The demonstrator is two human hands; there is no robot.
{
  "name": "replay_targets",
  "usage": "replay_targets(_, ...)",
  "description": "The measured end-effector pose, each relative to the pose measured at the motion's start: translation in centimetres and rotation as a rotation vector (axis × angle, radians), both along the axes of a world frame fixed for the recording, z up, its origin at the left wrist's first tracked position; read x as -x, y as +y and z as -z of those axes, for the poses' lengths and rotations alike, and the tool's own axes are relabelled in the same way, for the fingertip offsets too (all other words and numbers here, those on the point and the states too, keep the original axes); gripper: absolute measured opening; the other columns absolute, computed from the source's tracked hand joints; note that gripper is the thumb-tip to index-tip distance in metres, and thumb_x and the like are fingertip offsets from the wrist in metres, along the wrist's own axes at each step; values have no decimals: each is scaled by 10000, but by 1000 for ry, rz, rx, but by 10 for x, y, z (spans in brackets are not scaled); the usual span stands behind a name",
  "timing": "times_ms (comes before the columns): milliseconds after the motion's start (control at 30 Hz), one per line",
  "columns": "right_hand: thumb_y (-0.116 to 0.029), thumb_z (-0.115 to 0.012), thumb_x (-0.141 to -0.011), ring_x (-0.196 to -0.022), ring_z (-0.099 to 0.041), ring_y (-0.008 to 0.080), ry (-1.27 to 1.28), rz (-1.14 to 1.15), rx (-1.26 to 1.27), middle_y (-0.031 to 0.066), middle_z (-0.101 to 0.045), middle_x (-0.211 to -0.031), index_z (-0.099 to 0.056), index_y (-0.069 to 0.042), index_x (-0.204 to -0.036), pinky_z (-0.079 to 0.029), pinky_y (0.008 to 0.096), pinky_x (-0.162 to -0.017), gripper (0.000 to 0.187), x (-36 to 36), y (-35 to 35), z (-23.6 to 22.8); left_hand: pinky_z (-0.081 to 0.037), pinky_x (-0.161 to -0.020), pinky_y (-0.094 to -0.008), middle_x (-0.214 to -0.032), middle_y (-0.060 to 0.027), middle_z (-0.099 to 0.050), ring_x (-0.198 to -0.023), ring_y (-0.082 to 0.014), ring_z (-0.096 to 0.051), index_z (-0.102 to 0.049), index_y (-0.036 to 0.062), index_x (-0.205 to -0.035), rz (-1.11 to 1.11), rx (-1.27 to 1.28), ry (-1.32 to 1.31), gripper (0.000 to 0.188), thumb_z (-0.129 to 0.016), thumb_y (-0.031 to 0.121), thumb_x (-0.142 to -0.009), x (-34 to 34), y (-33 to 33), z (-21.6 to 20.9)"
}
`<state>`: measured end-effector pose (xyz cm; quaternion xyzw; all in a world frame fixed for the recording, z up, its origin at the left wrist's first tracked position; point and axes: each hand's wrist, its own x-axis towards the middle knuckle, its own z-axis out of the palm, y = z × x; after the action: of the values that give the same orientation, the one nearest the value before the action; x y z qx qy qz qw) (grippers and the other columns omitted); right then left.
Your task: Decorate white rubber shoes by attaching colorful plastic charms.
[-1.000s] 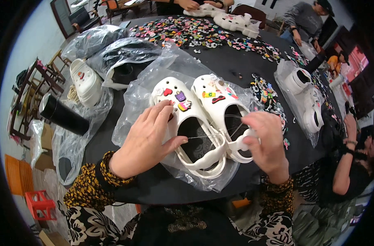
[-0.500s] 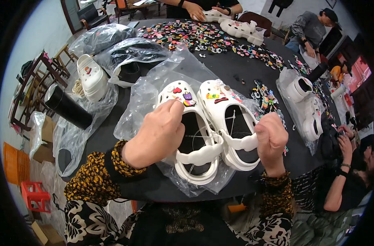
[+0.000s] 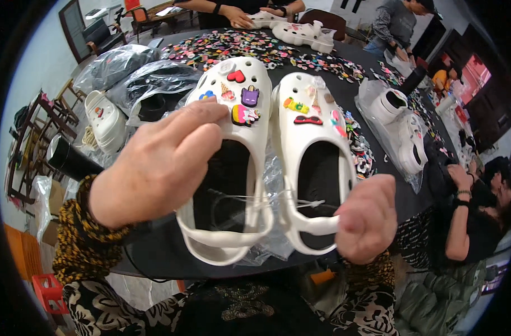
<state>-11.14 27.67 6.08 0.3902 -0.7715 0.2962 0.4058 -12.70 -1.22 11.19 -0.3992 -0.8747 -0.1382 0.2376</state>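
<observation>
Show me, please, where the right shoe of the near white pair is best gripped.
Probably grip the right shoe by its outer rim, from the right: that edge runs bare beside the foot opening, while charms dot the toe.

It looks like an informal workshop: beyond the held clogs (image 3: 314, 133), loose colourful charms (image 3: 238, 47) lie strewn over a dark table (image 3: 160, 246); people (image 3: 386, 25) work across from the grip and to its right, past bagged shoes (image 3: 405, 137); wooden furniture (image 3: 32, 148) stands far left.

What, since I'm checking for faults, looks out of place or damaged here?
No damage shows on the two nearest white clogs. The loose charms look untidy: strewn in mixed colours across the black table rather than sorted.
</observation>
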Motion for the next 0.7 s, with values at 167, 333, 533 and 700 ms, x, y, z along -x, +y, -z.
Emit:
replay_targets(167, -307, -734, -814, -635, -495, 253, -133, -35, -72, 39, -490, -675, -576, -68, -718, -378, 366, -576, 302, -11, -27, 32, -538, -846, -408, -1189, -219, -586, -1019, -387, -628, -560, -55, -995, 90, 114, -72, 283, -544, -116, -718, 28, -10, 11)
replay_targets(333, -301, -711, -829, -798, -560, 292, -397, -127, -171, 96, -566, -832, -618, -49, -899, -436, 395, -718, 277, -18, -34, 45, -492, -876, -419, -1138, -172, -617, -994, -373, -611, -593, 2, -1060, -68, 213, -216, 242, -601, 4, -819, 39, -9, 30)
replay_targets(533, -152, -697, -839, -795, -584, 289, -191, 7, 8, 101, -612, -855, -628, -42, -915, -455, 385, -722, 151, 9, 6, 10, -500, -803, -403, -1037, -186, -636, -921, -372, -624, -604, -21, -1053, -212, 9, -427, 252, -663, 95, -837, 9, -2, 30)
replay_targets(700, -132, -557, -965, -730, -590, 193, -249, -15, 279, 92, -631, -814, -623, 30, -865, -462, 280, -676, 201, 20, 18, -17, -506, -725, -411, -904, -215, -632, -827, -386, -636, -622, -31, -1024, -239, 21, -561, 331, -709, 226, -835, 5, 14, 50)
